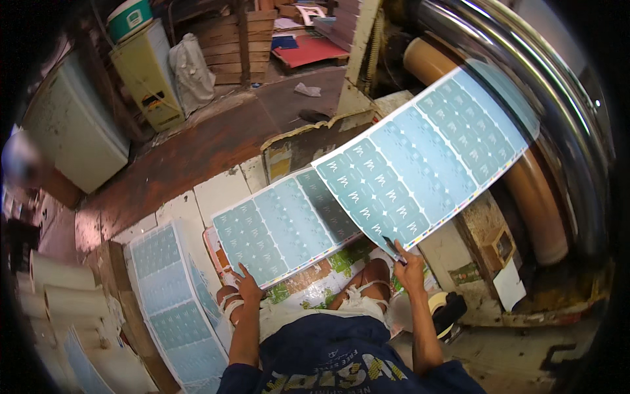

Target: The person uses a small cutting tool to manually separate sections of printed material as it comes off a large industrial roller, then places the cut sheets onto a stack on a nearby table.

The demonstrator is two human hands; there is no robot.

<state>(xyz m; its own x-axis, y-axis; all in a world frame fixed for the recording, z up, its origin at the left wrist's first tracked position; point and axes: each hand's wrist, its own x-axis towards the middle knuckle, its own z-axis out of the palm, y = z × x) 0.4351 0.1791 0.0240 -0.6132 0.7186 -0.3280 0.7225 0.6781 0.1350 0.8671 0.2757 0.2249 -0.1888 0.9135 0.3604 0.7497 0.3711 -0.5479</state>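
Note:
A long printed sheet [426,157] in teal and pale blue panels comes out of the large rollers at the right and slopes down toward me. Its near lower corner meets my right hand [411,268], which is closed around a slim dark tool [390,247]; the tool's exact kind is unclear. Beneath and left of it lies another matching sheet [262,230] on the low surface before my knees, partly covered by the first. My left hand [247,287] rests at this lower sheet's near left edge, fingers stretched out and apart.
Shiny metal rollers [525,52] and a brown roller [541,197] fill the right side. More printed sheets [177,315] lie at the left, beside pale rolls [62,295]. A black object with a tape-like roll [449,312] sits right of my knee. Cabinets [79,125] stand far left.

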